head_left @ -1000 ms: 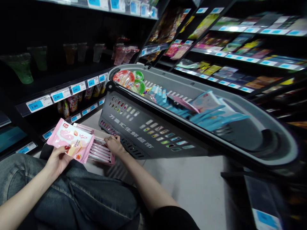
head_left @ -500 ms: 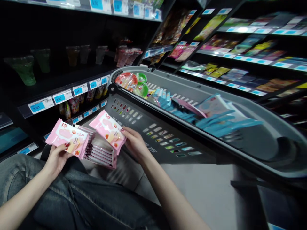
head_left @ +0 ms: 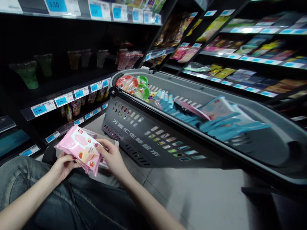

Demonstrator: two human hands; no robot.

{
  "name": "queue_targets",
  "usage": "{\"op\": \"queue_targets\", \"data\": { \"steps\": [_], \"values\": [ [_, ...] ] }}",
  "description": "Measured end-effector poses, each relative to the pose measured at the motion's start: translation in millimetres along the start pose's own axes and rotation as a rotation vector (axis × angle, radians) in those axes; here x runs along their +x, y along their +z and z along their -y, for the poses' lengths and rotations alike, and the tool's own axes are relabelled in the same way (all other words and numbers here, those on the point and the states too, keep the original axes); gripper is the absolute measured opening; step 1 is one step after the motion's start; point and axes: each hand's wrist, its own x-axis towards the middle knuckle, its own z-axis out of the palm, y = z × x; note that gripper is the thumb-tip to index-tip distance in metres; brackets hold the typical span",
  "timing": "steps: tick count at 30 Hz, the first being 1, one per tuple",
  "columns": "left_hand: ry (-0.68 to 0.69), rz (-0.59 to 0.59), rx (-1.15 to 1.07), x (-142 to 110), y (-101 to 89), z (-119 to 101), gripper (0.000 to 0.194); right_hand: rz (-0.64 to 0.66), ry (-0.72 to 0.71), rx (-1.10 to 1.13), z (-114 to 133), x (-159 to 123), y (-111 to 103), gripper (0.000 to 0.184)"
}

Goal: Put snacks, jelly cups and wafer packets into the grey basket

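Note:
My left hand [head_left: 62, 166] is closed on the lower left edge of a pink and white snack packet [head_left: 83, 147] printed with strawberries and wafers. More pink packet edges show beneath it, so it lies on at least one other. On the right side of the same packet, the fingers of my right hand [head_left: 110, 156] are closed too. Behind and below the packets is an open box [head_left: 115, 143], mostly covered by them and my right hand. All of this is held above my lap, in front of the low shelf.
A large grey shopping basket [head_left: 129, 134] stands to the right, with red and green-lidded tubs [head_left: 127, 83] and several blue packets [head_left: 216, 124] inside. Shelves with price tags [head_left: 43, 108] and drink cups [head_left: 30, 73] line the left. More stocked shelves [head_left: 254, 57] rise behind the basket.
My right hand has moved left, bringing its packet together with the one in my left hand. The packets now cover most of the box. The view has shifted slightly.

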Motion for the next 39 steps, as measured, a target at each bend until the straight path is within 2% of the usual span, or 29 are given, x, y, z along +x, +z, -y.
{"op": "queue_targets", "data": {
  "steps": [3, 5, 7, 11, 13, 15, 18, 21, 23, 25, 28, 31, 35, 39],
  "values": [
    [-0.056, 0.147, -0.091, -2.3, 0.5, 0.0, 0.053, -0.071, -0.079, -0.182, 3.2, -4.4, 1.1, 0.027],
    [-0.066, 0.179, -0.155, -3.7, 0.1, 1.8, 0.049, -0.115, -0.131, -0.317, 4.9, -8.4, 3.5, 0.026],
    [-0.042, 0.112, -0.186, -4.4, -0.9, 4.8, 0.045, -0.144, -0.212, -0.442, 6.3, -13.4, 7.9, 0.024],
    [0.040, -0.140, -0.130, -2.8, -1.2, 8.3, 0.043, -0.179, -0.389, -0.651, 8.5, -25.6, 22.2, 0.024],
    [0.084, -0.212, -0.117, -1.3, 0.6, 7.4, 0.041, -0.165, -0.413, -0.802, 10.7, -30.0, 27.3, 0.026],
    [0.113, -0.231, -0.125, -0.5, 2.7, 5.4, 0.036, -0.149, -0.399, -0.957, 13.5, -29.2, 25.6, 0.027],
    [0.118, -0.244, -0.142, -0.9, 4.9, 2.2, 0.028, -0.144, -0.346, -0.978, 13.2, -13.2, 4.0, 0.032],
    [0.129, -0.263, -0.178, -1.2, 5.3, -1.5, 0.021, -0.098, -0.150, -1.033, -2.4, 16.2, -35.0, 0.038],
    [0.141, -0.265, -0.204, -0.5, 5.0, -4.2, 0.016, 0.020, -0.026, -1.216, -21.7, 34.9, -59.8, 0.033],
    [0.151, -0.267, -0.215, 0.6, 4.8, -6.7, 0.014, 0.163, 0.017, -1.325, -43.8, 48.4, -76.3, 0.026],
    [0.162, -0.264, -0.210, 1.6, 5.5, -8.8, 0.017, 0.301, 0.010, -1.346, -72.8, 58.7, -83.8, 0.024],
    [0.166, -0.259, -0.208, 1.2, 6.7, -8.6, 0.021, 0.379, -0.023, -1.354, -90.8, 62.6, -82.4, 0.021],
    [0.160, -0.239, -0.213, 0.9, 5.7, -6.7, 0.022, 0.395, -0.054, -1.360, -100.8, 64.2, -83.4, 0.017],
    [0.162, -0.218, -0.205, 1.4, 2.6, -5.2, 0.027, 0.364, -0.102, -1.375, -104.4, 63.8, -83.6, 0.021]
  ]
}}
